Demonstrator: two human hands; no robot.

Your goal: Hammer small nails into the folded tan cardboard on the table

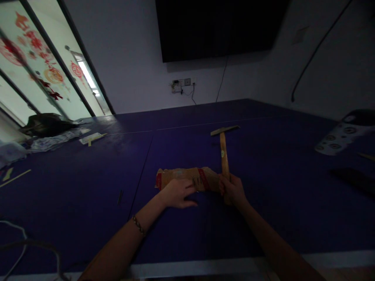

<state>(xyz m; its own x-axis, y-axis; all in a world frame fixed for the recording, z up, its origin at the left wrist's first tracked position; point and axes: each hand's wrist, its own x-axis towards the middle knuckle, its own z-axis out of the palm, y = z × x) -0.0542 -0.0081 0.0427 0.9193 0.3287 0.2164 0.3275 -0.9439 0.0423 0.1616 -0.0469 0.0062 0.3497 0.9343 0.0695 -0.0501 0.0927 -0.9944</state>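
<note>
My right hand (233,190) is wrapped round the wooden handle of a hammer (224,150). The hammer points away from me, its narrow metal head at the far end. Under my left hand (178,193) lies a flattish brown cardboard piece (170,175) with red bands and some print. The left fingers are stretched out, resting on its near side, with the thumb apart. The right end of the cardboard reaches the hammer handle beside my right hand. Whether anything lies under the left palm is hidden.
A dark blue table (181,234) spreads around my hands. Thin dark rods (120,197) lie left; a white tray (92,138) and black bag (48,124) are farther back. At right are a patterned cylinder (336,138) and a dark flat object (353,179). Cables (23,244) curl front left.
</note>
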